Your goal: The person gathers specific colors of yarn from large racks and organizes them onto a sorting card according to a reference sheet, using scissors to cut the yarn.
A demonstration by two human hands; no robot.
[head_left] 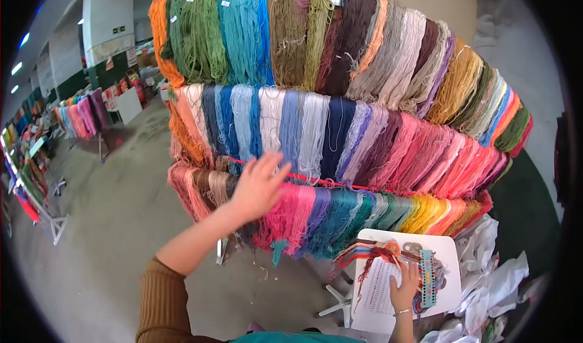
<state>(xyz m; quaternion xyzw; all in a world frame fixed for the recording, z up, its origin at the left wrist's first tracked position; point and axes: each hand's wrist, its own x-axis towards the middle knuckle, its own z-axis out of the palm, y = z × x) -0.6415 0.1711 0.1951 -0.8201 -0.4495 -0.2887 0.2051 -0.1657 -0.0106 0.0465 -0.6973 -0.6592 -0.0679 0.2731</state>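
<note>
My left hand (258, 188) reaches up to the rack, fingers apart, in front of the pale and blue yarn skeins (300, 130) of the middle row. Just below it hang pink skeins (293, 215) on the lowest row. My right hand (405, 288) lies over a small white table (446, 297), its fingers stretched out at the edge of a printed sheet (379, 285). Beside those fingers is a teal card with a row of holes (428, 279), with coloured threads around it. A bundle of red, orange and blue strands (361, 252) hangs over the table's left edge.
An upper row of green, teal, brown and grey skeins (243, 33) hangs above. Crumpled white plastic bags (498, 276) lie right of the table. Another yarn rack (79, 115) and a fire extinguisher (135, 85) stand farther back on the left.
</note>
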